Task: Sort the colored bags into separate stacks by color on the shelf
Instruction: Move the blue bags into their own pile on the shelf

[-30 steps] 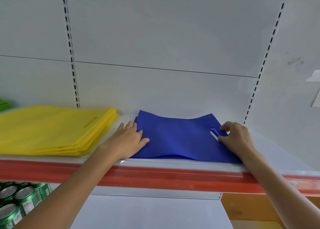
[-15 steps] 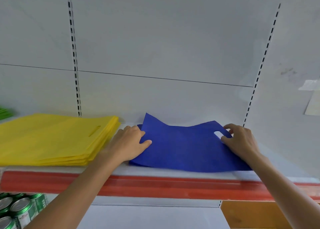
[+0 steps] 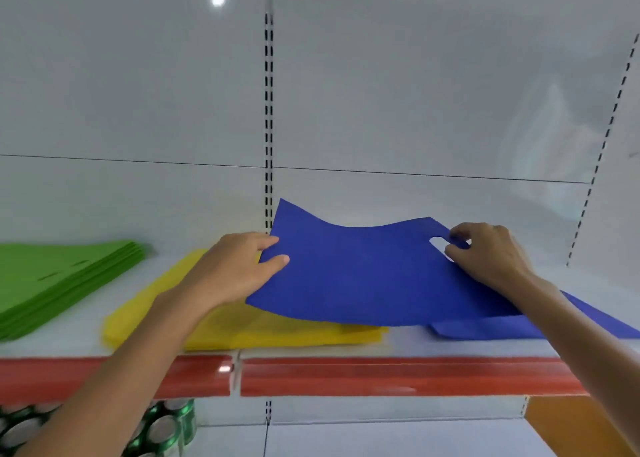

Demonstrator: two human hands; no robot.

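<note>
Right now the person holds one blue bag off the shelf near the middle of the frame. The left hand pinches its left edge, thumb on top and fingers curled behind the sheet. The right hand grips the far right end, with a fingertip and the thumb closed around the rim of the handle cut-out. The bag sags slightly between the two grips, and its lower left corner hangs over the yellow stack. A second blue bag lies flat at the lower right, partly under the lifted one. The green stack sits at the left edge, apart from the yellow.

The step in hand looks like laying this sheet onto its own colour. To do it well, the person should probably carry it rightward until nothing overhangs the yellow pile. The near edge can then be squared against the flat blue bag and the cut-outs lined up. Keeping light tension between the hands should stop the thin fabric folding under itself. Lowering the far edge first and smoothing toward the red strip should leave it flat. Cans stand below and play no part.
</note>
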